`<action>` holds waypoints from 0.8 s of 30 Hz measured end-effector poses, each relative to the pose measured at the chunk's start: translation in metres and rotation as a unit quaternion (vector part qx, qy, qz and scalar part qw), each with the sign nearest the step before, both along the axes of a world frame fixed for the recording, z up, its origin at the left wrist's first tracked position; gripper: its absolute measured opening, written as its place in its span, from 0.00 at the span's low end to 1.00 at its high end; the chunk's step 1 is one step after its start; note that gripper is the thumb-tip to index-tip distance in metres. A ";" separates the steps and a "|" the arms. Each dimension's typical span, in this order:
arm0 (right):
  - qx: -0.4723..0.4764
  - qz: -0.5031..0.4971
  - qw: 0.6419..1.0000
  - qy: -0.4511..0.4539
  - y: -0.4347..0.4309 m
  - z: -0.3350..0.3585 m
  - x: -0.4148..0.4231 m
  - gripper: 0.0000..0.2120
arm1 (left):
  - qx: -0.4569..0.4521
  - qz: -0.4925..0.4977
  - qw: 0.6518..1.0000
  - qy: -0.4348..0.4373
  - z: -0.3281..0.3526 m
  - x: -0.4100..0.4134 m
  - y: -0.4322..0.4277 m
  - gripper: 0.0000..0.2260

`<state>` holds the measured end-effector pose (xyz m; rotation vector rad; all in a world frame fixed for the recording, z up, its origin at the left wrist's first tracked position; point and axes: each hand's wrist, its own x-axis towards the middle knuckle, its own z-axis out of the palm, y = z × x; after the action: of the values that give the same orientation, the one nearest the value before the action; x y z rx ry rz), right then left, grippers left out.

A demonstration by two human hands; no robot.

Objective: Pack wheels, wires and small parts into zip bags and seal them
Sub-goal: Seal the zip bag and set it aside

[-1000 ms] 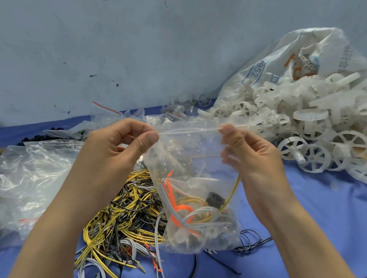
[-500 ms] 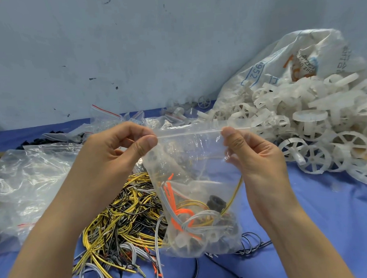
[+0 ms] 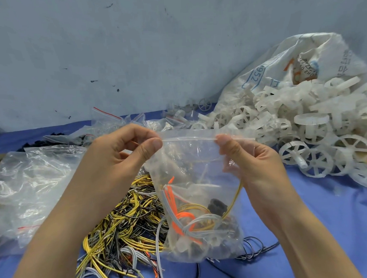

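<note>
Evidently to press its zip strip closed, the left hand [image 3: 116, 163] and right hand [image 3: 254, 165] each pinched a top corner of the clear plastic zip bag [image 3: 199, 201] of coloured wires and small parts, hanging above the blue-covered bench [image 3: 310, 227].

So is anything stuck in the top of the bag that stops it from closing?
Nothing visible. Both hands, left and right, pinch the clear plastic zip bag at its top strip, and the wires and small parts sit low inside.

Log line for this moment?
step: sealing | left hand: pinches zip bag top | right hand: pinches top | contents: wires, parts
</note>
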<state>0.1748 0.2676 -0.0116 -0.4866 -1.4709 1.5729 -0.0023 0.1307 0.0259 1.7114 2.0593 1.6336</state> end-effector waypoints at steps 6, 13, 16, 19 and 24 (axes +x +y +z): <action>0.004 -0.022 1.000 -0.007 -0.002 0.002 0.000 0.09 | -0.006 0.006 1.000 0.005 0.000 0.000 -0.002 0.08; 0.003 -0.037 0.999 0.015 -0.004 0.003 -0.001 0.08 | -0.008 0.004 1.000 0.004 0.001 0.000 -0.002 0.08; 0.000 -0.042 0.999 0.022 -0.005 0.004 -0.002 0.06 | -0.009 0.003 1.000 0.003 0.002 -0.001 -0.002 0.08; 0.002 -0.042 0.999 0.025 -0.006 0.005 -0.002 0.06 | -0.007 0.006 1.000 0.006 0.002 -0.001 -0.002 0.08; 0.002 -0.038 0.999 0.018 -0.007 0.006 -0.002 0.09 | 0.001 0.000 1.000 0.003 0.002 0.001 -0.002 0.07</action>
<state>0.1733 0.2608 -0.0053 -0.5049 -1.4124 1.5107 -0.0016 0.1289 0.0278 1.7184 2.0623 1.6326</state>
